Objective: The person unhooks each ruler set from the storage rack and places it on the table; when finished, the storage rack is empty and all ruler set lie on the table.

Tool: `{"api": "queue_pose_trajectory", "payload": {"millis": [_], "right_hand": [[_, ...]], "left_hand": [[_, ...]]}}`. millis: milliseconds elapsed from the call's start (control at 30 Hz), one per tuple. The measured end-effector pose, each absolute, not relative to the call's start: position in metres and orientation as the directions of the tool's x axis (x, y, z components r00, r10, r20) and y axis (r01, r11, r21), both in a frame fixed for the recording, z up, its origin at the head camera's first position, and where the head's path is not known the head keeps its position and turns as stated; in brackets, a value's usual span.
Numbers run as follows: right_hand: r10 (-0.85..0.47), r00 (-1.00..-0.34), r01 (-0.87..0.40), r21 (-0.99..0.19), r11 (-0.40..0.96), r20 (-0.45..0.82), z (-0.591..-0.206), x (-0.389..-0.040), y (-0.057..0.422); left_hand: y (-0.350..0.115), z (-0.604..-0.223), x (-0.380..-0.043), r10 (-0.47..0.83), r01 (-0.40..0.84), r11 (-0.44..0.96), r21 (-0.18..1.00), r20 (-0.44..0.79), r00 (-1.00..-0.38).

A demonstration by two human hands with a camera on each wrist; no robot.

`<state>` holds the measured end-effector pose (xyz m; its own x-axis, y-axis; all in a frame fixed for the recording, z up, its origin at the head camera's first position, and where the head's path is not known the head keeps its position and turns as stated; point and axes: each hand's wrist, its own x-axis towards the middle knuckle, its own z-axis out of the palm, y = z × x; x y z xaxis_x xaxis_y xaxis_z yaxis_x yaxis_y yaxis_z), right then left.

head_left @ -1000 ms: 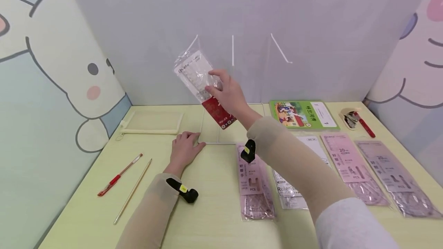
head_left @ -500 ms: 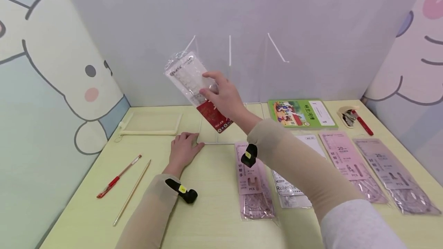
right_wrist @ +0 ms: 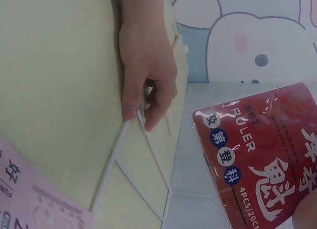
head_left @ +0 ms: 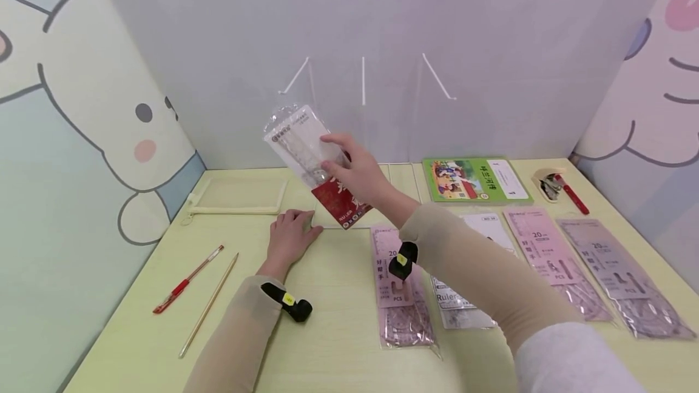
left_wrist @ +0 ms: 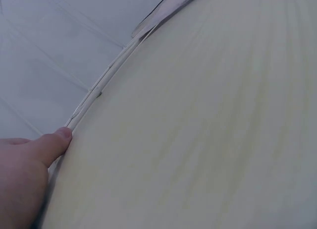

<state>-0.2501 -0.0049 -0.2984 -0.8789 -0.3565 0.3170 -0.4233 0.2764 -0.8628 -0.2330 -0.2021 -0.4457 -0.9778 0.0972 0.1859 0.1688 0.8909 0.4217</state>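
My right hand pinches a packaged ruler set in a clear bag, with a white upper card and a red lower part. In the right wrist view the red end of the ruler set fills the right side. The package tilts, its top just below the left prong of a white wire rack with three prongs. My left hand grips the front left corner of the rack's base on the table. In the right wrist view, the thumb and fingers of the left hand close around that corner.
A pale zip pouch, red pen and gold pencil-like stick lie left. To the right lie a pink ruler pack, a white ruler pack, more packs, a green book and a red-handled tool.
My right hand has first shifted left and then lowered the ruler set, so the left prong now shows whole above it. My left hand stays on the rack's corner.
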Motion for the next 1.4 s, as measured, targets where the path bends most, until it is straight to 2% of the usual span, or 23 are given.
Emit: {"api": "queue_pose_trajectory", "payload": {"millis": [100,500,833,1067,1200,1400], "right_hand": [[-0.350,-0.891,-0.396,-0.871,0.292,0.288,-0.308,-0.248,-0.002],[-0.264,-0.954,-0.192,-0.967,0.170,0.143,-0.350,-0.242,0.012],[-0.298,-0.953,-0.127,-0.960,0.251,0.048,-0.372,-0.229,0.023],[-0.369,-0.927,-0.065,-0.939,0.336,-0.068,-0.391,-0.216,0.031],[-0.413,-0.905,-0.091,-0.898,0.430,-0.106,-0.398,-0.209,0.035],[-0.483,-0.875,-0.285,-0.765,0.578,-0.038,-0.403,-0.196,0.036]], "left_hand": [[-0.202,-0.446,-0.233,0.098,0.170,0.891,0.422,0.187,-0.978],[-0.201,-0.447,-0.235,0.100,0.166,0.908,0.385,0.184,-0.978],[-0.200,-0.445,-0.235,0.101,0.162,0.917,0.365,0.180,-0.978],[-0.199,-0.447,-0.234,0.100,0.159,0.921,0.354,0.179,-0.979],[-0.199,-0.446,-0.234,0.099,0.163,0.919,0.359,0.191,-0.977],[-0.200,-0.446,-0.234,0.101,0.164,0.919,0.359,0.186,-0.977]]}}
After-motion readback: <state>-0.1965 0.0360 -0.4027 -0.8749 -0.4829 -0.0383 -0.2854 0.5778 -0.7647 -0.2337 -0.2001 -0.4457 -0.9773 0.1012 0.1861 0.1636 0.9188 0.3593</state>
